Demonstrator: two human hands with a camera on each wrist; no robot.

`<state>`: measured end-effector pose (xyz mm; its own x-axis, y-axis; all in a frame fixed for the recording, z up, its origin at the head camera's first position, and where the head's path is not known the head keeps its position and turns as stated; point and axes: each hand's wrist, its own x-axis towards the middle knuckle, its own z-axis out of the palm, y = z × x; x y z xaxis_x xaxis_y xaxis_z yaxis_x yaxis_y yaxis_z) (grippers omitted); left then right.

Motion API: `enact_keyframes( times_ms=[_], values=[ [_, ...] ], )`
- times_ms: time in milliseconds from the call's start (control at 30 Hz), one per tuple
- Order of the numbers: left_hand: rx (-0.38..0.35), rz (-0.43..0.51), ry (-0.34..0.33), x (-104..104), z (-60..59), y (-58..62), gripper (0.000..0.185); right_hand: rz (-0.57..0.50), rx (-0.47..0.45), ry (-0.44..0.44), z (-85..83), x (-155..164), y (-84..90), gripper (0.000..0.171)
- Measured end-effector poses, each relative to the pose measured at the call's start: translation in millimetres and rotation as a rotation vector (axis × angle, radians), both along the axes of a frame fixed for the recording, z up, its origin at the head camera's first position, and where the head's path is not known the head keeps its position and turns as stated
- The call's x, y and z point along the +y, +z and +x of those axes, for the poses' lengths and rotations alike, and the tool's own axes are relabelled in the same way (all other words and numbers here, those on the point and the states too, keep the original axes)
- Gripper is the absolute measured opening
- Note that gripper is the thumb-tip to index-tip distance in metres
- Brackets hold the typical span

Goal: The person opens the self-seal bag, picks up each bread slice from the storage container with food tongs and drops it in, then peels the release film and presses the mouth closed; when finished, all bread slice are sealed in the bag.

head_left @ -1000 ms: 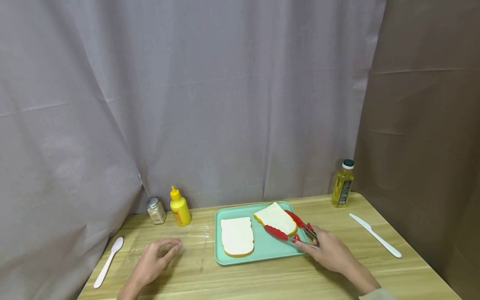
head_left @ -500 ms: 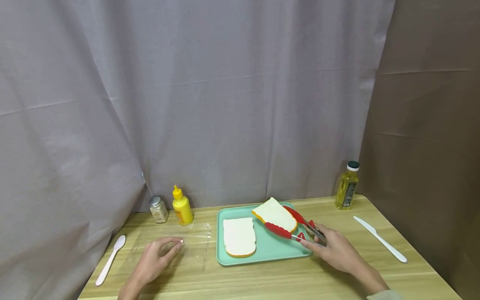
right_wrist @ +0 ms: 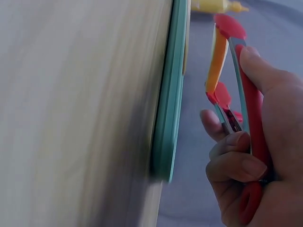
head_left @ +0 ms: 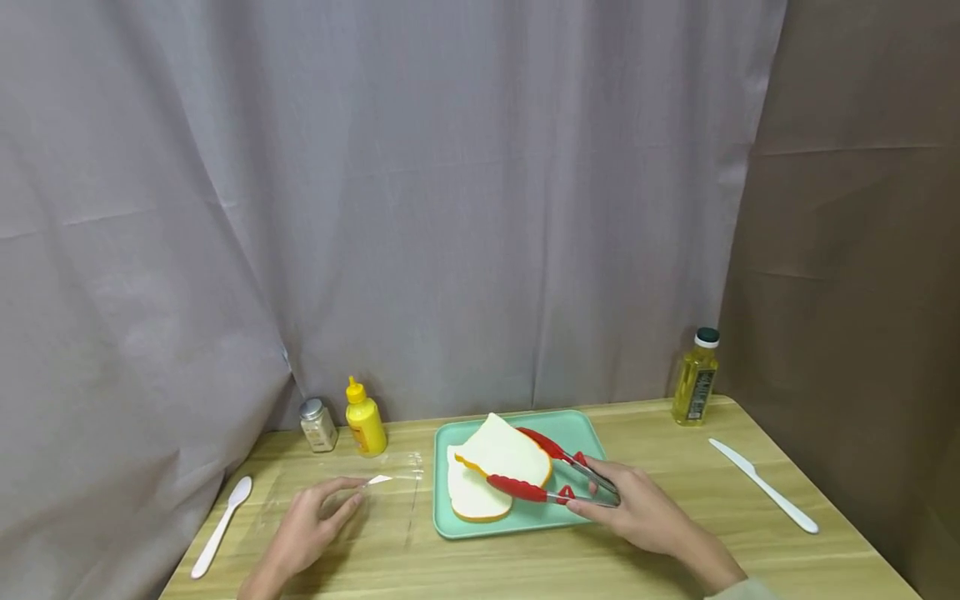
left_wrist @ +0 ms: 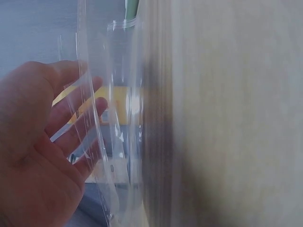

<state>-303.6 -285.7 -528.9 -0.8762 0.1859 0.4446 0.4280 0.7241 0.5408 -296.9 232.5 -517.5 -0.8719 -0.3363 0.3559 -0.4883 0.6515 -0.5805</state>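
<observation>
The right hand (head_left: 633, 510) grips red-tipped tongs (head_left: 517, 488), their tips narrowed on the upper bread (head_left: 504, 450). That slice is held tilted, clear of the lower bread (head_left: 474, 500), which lies flat on the left of the green tray (head_left: 566, 429).

On the left of the worktop (head_left: 480, 575), the left hand (head_left: 302, 522) has loosely curved fingers at a clear bag (head_left: 392, 502); whether it pinches the film, I cannot tell.

Beyond the bag, a jar (head_left: 318, 427) stands just left of a yellow bottle (head_left: 365, 425). A spoon (head_left: 222, 527) lies at the left edge; a knife (head_left: 763, 486) lies right, nearer than the oil (head_left: 695, 383).
</observation>
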Motion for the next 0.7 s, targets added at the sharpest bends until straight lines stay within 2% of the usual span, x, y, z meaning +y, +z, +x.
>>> enact_keyframes(
  times_ms=[267,500,700],
  values=[
    [0.005,0.004,0.014,1,1.4,-2.1,0.023,0.08,0.087,0.103,0.9,-29,-1.1,0.077],
    [0.022,0.012,0.002,0,0.3,-1.4,0.023,0.151,0.06,0.131,-1.4,-51,3.4,0.081],
    [0.001,0.015,0.001,0,-0.4,-0.6,0.021,0.205,0.048,0.156,-3.3,-63,4.4,0.082]
  ],
)
